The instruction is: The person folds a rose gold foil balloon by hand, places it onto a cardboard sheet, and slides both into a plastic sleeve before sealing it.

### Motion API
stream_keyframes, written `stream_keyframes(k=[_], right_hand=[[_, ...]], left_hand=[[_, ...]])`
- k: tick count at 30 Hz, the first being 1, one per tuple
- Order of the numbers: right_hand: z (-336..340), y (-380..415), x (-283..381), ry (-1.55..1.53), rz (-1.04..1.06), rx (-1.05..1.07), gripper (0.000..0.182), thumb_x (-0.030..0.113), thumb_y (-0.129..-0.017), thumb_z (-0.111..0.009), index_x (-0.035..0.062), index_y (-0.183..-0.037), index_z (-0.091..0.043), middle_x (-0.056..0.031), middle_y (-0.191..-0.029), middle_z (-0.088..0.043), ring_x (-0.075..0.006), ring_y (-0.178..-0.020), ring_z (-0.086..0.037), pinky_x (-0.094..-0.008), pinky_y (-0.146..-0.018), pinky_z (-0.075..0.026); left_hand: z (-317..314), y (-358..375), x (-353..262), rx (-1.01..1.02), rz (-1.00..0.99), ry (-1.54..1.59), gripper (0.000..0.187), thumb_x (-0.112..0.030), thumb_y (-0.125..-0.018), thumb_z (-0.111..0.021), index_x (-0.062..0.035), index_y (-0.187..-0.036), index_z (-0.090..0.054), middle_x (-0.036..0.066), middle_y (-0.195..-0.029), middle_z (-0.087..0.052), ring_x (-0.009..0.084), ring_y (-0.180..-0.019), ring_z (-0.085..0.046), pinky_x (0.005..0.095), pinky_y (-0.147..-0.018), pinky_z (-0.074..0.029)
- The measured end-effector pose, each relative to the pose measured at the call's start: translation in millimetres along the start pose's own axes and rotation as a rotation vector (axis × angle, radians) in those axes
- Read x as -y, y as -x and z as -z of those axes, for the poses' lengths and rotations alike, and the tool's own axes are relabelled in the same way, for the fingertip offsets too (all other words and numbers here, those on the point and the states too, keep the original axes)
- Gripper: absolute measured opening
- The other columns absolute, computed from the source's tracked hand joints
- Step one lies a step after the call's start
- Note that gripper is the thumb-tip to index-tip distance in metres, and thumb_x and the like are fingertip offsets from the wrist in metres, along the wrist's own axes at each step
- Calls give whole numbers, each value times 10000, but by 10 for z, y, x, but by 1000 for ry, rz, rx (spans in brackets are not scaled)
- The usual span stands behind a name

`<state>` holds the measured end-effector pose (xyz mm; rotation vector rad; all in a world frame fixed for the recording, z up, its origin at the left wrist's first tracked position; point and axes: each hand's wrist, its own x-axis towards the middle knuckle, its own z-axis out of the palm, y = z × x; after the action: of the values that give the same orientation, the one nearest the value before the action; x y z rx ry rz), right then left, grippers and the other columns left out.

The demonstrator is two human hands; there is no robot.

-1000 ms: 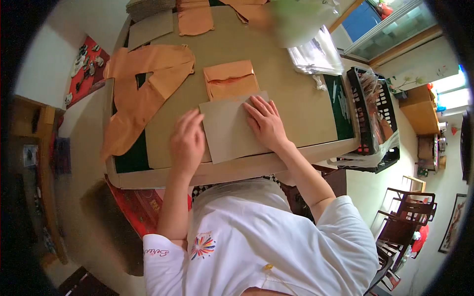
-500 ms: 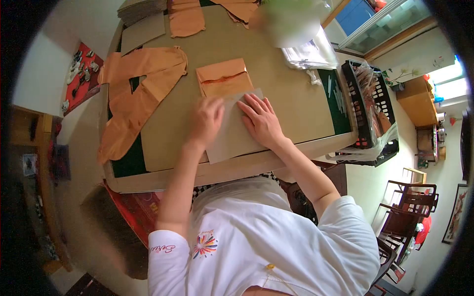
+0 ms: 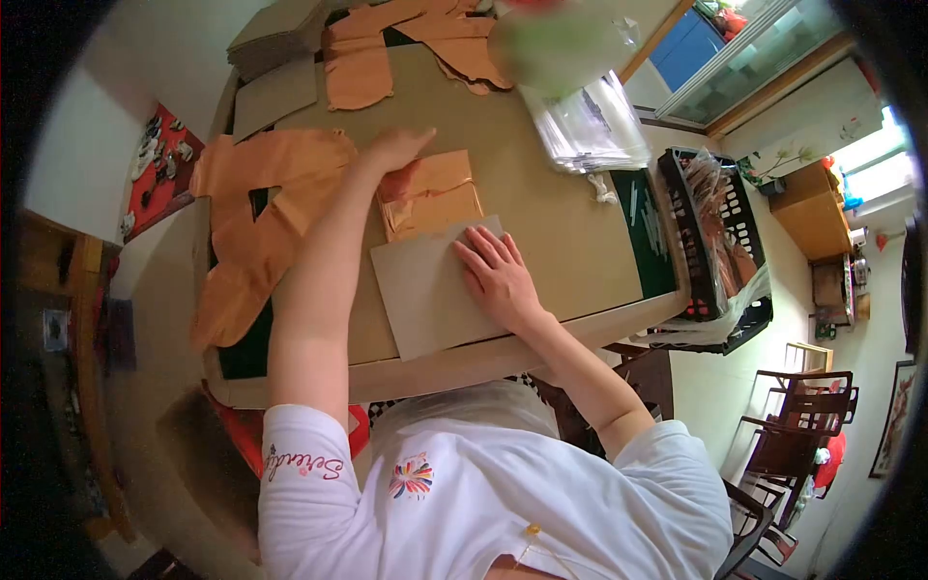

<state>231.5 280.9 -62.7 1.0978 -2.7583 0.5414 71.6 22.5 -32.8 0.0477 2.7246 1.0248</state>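
A copper-coloured foil balloon (image 3: 430, 208), folded into a rectangle, lies on the table. Its lower end runs under or against a grey cardboard sheet (image 3: 425, 290). My right hand (image 3: 503, 280) presses flat on that sheet near its right edge, fingers spread. Above the folded foil, my left hand (image 3: 398, 152) reaches across its upper left corner with fingers stretched to the right; nothing shows in it. A reddish reflection of the hand shows on the foil. To the left, partly behind my left forearm, an unfolded foil balloon (image 3: 232, 179) with a small cut-out lies flat.
More flat foil balloons (image 3: 358, 72) lie at the back, beside stacked cardboard (image 3: 275, 39). Clear plastic bags (image 3: 590, 126) sit at the back right, near straws (image 3: 643, 217). A black crate (image 3: 691, 242) stands off the table's right edge. A blurred green shape hides part of the back.
My left hand has moved up from the cardboard sheet to the far end of the folded foil. My right hand stays on the sheet. The whole view has shifted slightly.
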Motion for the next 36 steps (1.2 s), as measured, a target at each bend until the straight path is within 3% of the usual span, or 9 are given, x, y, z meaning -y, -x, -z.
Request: stream_keyframes(k=[1,4,7,11,14,17,20,26,36], right_hand=[[15,-3,13,-11,1,-7,426,223,-926,-489,134,-1341,-461,-107,-1422,-407,-271,-1353,-326,-465,-1128,-223],[29,17,27,-36,-8,-22,419,225,-922,-490,130,-1330,-470,-113,-1409,-422,-280,-1342,-344,-469,-1123,-231],[46,4,46,-45,-15,-36,408,228,-921,-486,128,-1316,-484,-118,-1395,-439,-285,-1333,-358,-473,-1117,-241],[28,0,40,-46,-17,-42,391,223,-925,-476,133,-1305,-497,-122,-1391,-445,-288,-1332,-360,-474,-1117,-243],[34,4,43,-49,-8,-43,390,221,-927,-479,134,-1307,-497,-122,-1393,-442,-288,-1334,-356,-474,-1118,-242],[37,14,28,-49,1,-49,388,223,-927,-487,134,-1305,-499,-121,-1393,-440,-288,-1336,-352,-475,-1116,-244],[28,49,41,-56,-2,-46,391,227,-928,-493,135,-1307,-496,-120,-1394,-438,-288,-1336,-349,-477,-1115,-245],[53,102,72,-47,-1,-45,413,235,-921,-503,136,-1322,-479,-116,-1397,-432,-287,-1339,-345,-483,-1111,-245],[25,115,63,-2,20,-61,421,231,-914,-502,134,-1323,-475,-113,-1402,-421,-278,-1335,-343,-484,-1109,-246]], left_hand=[[28,1,32,54,-17,152,604,-565,-933,-391,-38,-1129,-612,130,-984,-667,309,-990,-620,435,-896,-456],[151,477,-41,-47,405,500,552,-536,-928,-462,-42,-1120,-616,90,-971,-661,240,-916,-641,401,-841,-495],[81,826,331,145,307,980,471,-442,-913,-567,-22,-1124,-604,91,-1030,-649,183,-894,-643,339,-795,-520],[-184,1305,93,-36,273,954,365,-274,-849,-690,11,-1069,-629,58,-871,-675,134,-765,-643,274,-719,-515],[-408,1275,23,-164,194,552,249,-180,-820,-697,23,-962,-671,42,-795,-667,101,-709,-609,258,-661,-484],[-424,1230,34,-186,248,576,178,-108,-778,-711,35,-881,-688,37,-772,-660,86,-679,-578,260,-614,-457],[-528,1117,287,-178,255,630,234,-159,-796,-726,12,-951,-687,48,-824,-679,121,-679,-628,280,-612,-488],[-496,1181,146,-241,321,666,197,-107,-762,-741,42,-879,-689,44,-755,-663,82,-639,-571,260,-572,-445],[-489,1290,117,-254,108,694,219,-168,-817,-729,27,-909,-688,23,-764,-657,83,-632,-565,246,-568,-441]])
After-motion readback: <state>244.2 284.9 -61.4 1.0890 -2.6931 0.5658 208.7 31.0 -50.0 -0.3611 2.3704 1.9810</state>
